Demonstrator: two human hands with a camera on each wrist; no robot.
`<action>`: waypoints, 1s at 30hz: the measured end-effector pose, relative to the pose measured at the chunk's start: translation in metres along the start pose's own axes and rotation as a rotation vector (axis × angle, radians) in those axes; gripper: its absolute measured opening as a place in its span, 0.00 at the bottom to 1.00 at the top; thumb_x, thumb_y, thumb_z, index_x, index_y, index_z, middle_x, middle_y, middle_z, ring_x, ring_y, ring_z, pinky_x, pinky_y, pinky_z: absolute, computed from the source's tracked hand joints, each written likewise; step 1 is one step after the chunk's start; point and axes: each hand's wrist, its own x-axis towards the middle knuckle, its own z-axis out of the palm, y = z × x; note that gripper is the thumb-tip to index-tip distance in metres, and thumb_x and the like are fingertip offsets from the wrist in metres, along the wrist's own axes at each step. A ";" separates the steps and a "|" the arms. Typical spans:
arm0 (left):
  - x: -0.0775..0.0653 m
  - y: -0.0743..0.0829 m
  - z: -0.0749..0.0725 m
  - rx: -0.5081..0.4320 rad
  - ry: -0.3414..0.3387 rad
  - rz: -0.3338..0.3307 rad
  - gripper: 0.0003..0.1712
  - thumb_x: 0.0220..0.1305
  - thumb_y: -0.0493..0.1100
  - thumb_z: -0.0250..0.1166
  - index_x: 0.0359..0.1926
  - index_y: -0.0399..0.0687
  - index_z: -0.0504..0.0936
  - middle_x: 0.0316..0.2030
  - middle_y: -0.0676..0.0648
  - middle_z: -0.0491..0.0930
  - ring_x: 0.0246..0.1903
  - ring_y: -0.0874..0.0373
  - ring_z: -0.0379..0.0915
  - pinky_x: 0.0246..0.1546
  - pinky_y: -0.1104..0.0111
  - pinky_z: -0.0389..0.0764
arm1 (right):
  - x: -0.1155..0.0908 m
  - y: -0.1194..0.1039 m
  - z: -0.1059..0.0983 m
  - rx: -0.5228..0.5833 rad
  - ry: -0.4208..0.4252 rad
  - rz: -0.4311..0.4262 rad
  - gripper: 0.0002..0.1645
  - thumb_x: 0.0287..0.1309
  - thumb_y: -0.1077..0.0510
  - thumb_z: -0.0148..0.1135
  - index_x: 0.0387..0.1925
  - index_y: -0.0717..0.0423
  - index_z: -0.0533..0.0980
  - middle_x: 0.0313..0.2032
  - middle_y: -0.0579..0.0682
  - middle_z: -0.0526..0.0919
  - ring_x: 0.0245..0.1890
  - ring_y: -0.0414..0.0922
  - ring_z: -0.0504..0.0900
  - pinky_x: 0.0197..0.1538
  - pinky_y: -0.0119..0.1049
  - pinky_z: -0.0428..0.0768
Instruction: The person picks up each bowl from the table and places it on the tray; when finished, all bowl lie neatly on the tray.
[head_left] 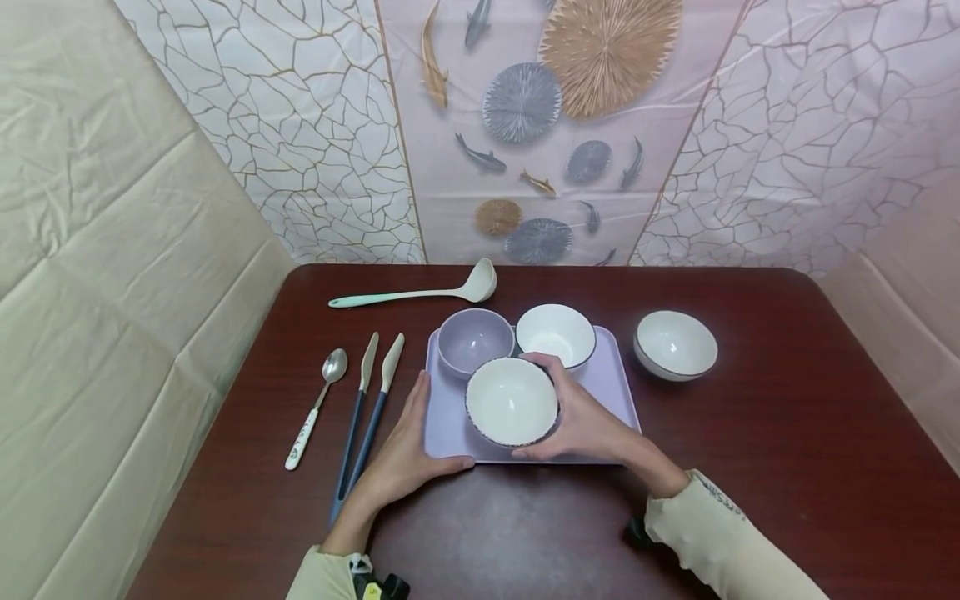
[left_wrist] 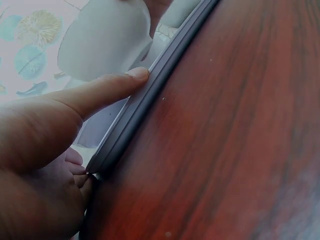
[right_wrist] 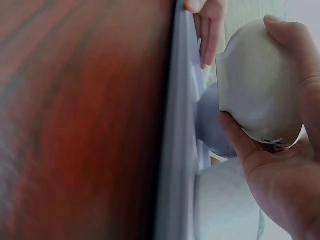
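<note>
My right hand point(head_left: 573, 414) grips a white bowl point(head_left: 512, 402) with a dark speckled rim, thumb and fingers around its right side. In the right wrist view the bowl point(right_wrist: 262, 85) hangs above the lavender tray point(right_wrist: 182, 150), its foot towards it. At the tray's front left corner rests my left hand point(head_left: 405, 450). Its fingers lie straight along the left side, and the thumb point(left_wrist: 110, 90) touches the front rim. A purple bowl point(head_left: 474, 340) and a second white bowl point(head_left: 557, 331) stand at the back of the tray point(head_left: 611, 367).
Another white bowl point(head_left: 675, 343) stands on the table right of the tray. A ladle point(head_left: 420, 294) lies behind it. Left of my left hand lie two blue-handled knives point(head_left: 371, 417) and a spoon point(head_left: 315, 412). Fabric walls point(head_left: 135, 250) enclose the table point(head_left: 750, 467).
</note>
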 end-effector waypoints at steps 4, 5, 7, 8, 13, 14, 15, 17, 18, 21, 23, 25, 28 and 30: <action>0.001 0.001 0.000 0.004 -0.004 -0.007 0.78 0.39 0.59 0.82 0.78 0.43 0.38 0.76 0.40 0.38 0.72 0.46 0.45 0.63 0.46 0.58 | 0.000 0.004 0.007 0.014 0.004 0.009 0.73 0.25 0.44 0.87 0.70 0.51 0.52 0.63 0.43 0.67 0.58 0.44 0.71 0.59 0.48 0.69; 0.001 0.001 0.000 0.006 -0.004 -0.006 0.78 0.39 0.59 0.82 0.78 0.43 0.38 0.76 0.40 0.38 0.72 0.46 0.45 0.63 0.46 0.58 | 0.000 0.005 0.010 0.020 0.006 0.016 0.73 0.24 0.45 0.88 0.70 0.50 0.52 0.62 0.43 0.67 0.58 0.44 0.71 0.59 0.47 0.69; 0.001 0.001 0.000 0.006 -0.004 -0.002 0.78 0.39 0.58 0.82 0.78 0.42 0.38 0.76 0.40 0.38 0.72 0.46 0.45 0.63 0.46 0.58 | 0.000 0.007 0.013 0.020 0.007 0.022 0.73 0.24 0.45 0.88 0.70 0.49 0.52 0.62 0.43 0.68 0.58 0.44 0.72 0.59 0.47 0.69; 0.002 0.001 0.000 0.006 -0.003 0.001 0.78 0.39 0.58 0.82 0.78 0.42 0.38 0.76 0.39 0.38 0.72 0.45 0.45 0.63 0.46 0.58 | 0.000 0.007 0.015 0.020 0.007 0.026 0.73 0.23 0.45 0.88 0.70 0.49 0.52 0.62 0.43 0.68 0.58 0.44 0.72 0.59 0.47 0.69; 0.003 0.001 0.000 0.009 -0.005 0.005 0.78 0.39 0.56 0.83 0.78 0.42 0.38 0.76 0.40 0.37 0.71 0.46 0.46 0.63 0.47 0.58 | 0.001 0.009 0.019 -0.011 0.008 0.012 0.73 0.22 0.44 0.88 0.69 0.49 0.52 0.62 0.46 0.66 0.58 0.45 0.71 0.60 0.48 0.69; 0.003 0.001 0.000 0.010 -0.006 0.004 0.78 0.38 0.56 0.83 0.78 0.43 0.37 0.76 0.40 0.37 0.71 0.46 0.46 0.63 0.47 0.58 | 0.001 0.009 0.020 -0.023 0.007 0.006 0.73 0.22 0.44 0.88 0.69 0.50 0.52 0.62 0.47 0.66 0.58 0.45 0.71 0.60 0.48 0.69; 0.003 0.001 0.000 0.012 -0.007 0.003 0.78 0.38 0.56 0.83 0.78 0.43 0.37 0.76 0.40 0.37 0.71 0.47 0.45 0.64 0.48 0.58 | 0.001 0.008 0.020 -0.033 0.006 0.002 0.73 0.22 0.44 0.88 0.69 0.49 0.52 0.63 0.48 0.66 0.58 0.45 0.71 0.60 0.48 0.69; 0.003 0.001 0.000 0.016 -0.009 0.004 0.78 0.38 0.55 0.83 0.78 0.43 0.37 0.76 0.40 0.37 0.72 0.47 0.45 0.64 0.49 0.58 | 0.001 0.008 0.021 -0.047 0.006 -0.003 0.73 0.21 0.46 0.88 0.69 0.50 0.52 0.63 0.49 0.65 0.59 0.45 0.70 0.60 0.47 0.68; 0.002 0.001 0.000 0.017 -0.009 0.006 0.78 0.38 0.55 0.83 0.78 0.42 0.37 0.76 0.40 0.37 0.72 0.48 0.44 0.64 0.49 0.57 | 0.002 0.008 0.021 -0.055 0.004 -0.005 0.73 0.21 0.47 0.89 0.69 0.50 0.52 0.63 0.50 0.64 0.59 0.45 0.70 0.60 0.48 0.68; 0.002 0.001 -0.001 0.020 -0.008 0.013 0.78 0.38 0.54 0.83 0.77 0.42 0.37 0.76 0.40 0.37 0.72 0.48 0.43 0.65 0.49 0.57 | 0.002 0.009 0.022 -0.054 0.002 -0.001 0.74 0.20 0.50 0.89 0.69 0.51 0.52 0.64 0.51 0.64 0.59 0.46 0.70 0.61 0.49 0.67; 0.002 0.001 -0.001 0.018 -0.005 0.015 0.78 0.38 0.54 0.84 0.77 0.42 0.37 0.76 0.40 0.38 0.72 0.48 0.43 0.65 0.50 0.57 | 0.002 0.010 0.023 -0.045 -0.005 0.000 0.74 0.21 0.52 0.89 0.69 0.53 0.51 0.65 0.53 0.63 0.60 0.48 0.69 0.61 0.51 0.67; 0.001 0.001 -0.001 0.016 -0.004 0.015 0.78 0.38 0.54 0.84 0.77 0.42 0.37 0.76 0.40 0.38 0.72 0.48 0.44 0.65 0.49 0.57 | 0.002 0.011 0.023 -0.042 -0.019 -0.001 0.75 0.20 0.53 0.90 0.70 0.55 0.50 0.65 0.55 0.62 0.60 0.50 0.69 0.61 0.52 0.66; 0.001 0.000 0.000 0.009 -0.003 0.012 0.78 0.39 0.56 0.83 0.77 0.42 0.37 0.76 0.40 0.37 0.72 0.47 0.44 0.64 0.48 0.57 | 0.001 0.009 0.020 -0.065 -0.040 -0.015 0.77 0.21 0.51 0.89 0.71 0.57 0.49 0.67 0.56 0.60 0.63 0.50 0.65 0.64 0.51 0.63; 0.001 -0.001 0.000 0.008 -0.004 0.010 0.78 0.39 0.56 0.83 0.78 0.42 0.37 0.76 0.40 0.37 0.72 0.46 0.45 0.64 0.48 0.57 | 0.001 0.006 0.017 -0.076 -0.045 -0.035 0.79 0.21 0.48 0.89 0.71 0.57 0.48 0.67 0.55 0.60 0.65 0.49 0.63 0.65 0.49 0.61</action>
